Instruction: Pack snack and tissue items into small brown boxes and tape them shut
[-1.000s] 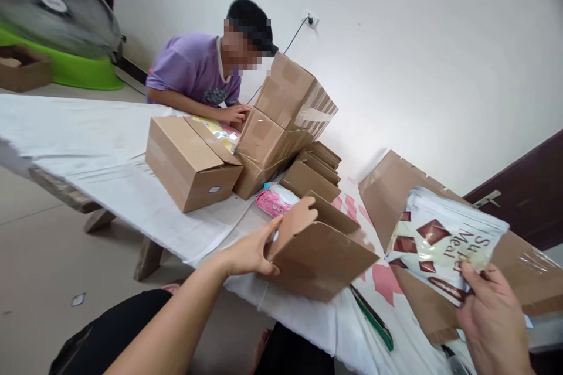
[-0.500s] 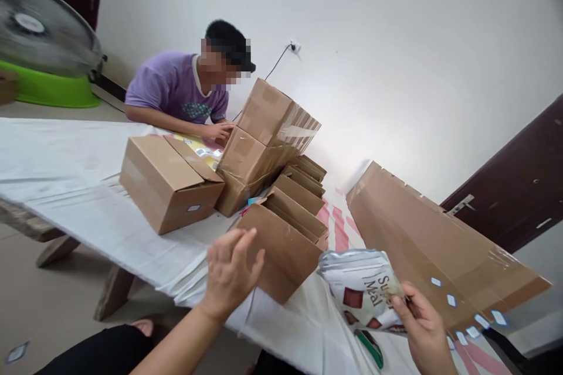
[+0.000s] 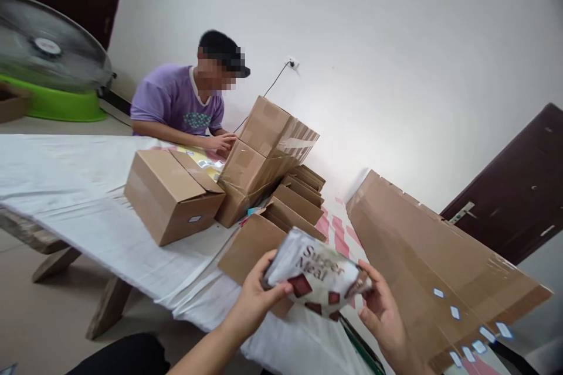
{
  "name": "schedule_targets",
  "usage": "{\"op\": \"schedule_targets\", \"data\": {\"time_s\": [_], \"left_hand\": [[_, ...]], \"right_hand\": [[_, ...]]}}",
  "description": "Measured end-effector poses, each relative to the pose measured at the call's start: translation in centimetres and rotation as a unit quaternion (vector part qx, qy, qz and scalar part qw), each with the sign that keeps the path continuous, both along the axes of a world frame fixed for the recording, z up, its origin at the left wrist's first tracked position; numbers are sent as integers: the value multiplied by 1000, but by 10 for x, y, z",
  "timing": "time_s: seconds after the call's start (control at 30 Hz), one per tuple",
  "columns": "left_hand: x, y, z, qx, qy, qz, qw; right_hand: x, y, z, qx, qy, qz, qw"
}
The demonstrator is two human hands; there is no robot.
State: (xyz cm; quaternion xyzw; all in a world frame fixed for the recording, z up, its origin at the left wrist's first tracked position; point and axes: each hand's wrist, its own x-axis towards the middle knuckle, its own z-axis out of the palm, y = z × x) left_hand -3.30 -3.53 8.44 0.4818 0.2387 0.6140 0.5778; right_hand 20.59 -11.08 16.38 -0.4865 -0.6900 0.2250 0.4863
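Observation:
Between my two hands is a white and brown pouch point(image 3: 319, 284) printed "Super Meal", tilted above the table's near edge. My left hand point(image 3: 260, 292) grips its left end, thumb across the front. At the other end my right hand point(image 3: 383, 312) has its fingers behind the pouch corner and the thumb in front. Just behind the pouch stands an open cardboard box point(image 3: 250, 246), partly covered by it. More open boxes point(image 3: 295, 201) line up beyond that one. A long green object point(image 3: 363, 348), partly hidden, lies below my right hand.
A flapped box point(image 3: 176, 205) stands left on the white-covered table point(image 3: 65, 176), beside stacked taped boxes point(image 3: 259, 146). A large cardboard sheet point(image 3: 422, 258) with small labels leans at right. Across the table sits a person in purple point(image 3: 171, 96); a fan point(image 3: 48, 47) is far left.
The pouch has moved left and up from the right side. My left hand, empty before, has taken hold of its left end. The view has shifted slightly.

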Motion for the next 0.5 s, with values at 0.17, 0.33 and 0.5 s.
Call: {"op": "schedule_targets", "data": {"time_s": [0.17,0.33,0.5], "left_hand": [[-12,14,5,-34,-2,154,987],[-4,27,0,-103,-15,181,978],[3,39,-9,-130,-33,169,976]], "right_hand": [[-26,18,-37,-44,47,34,997],[-60,47,-55,-25,126,-30,991],[-68,74,-72,-8,143,-123,982]]}}
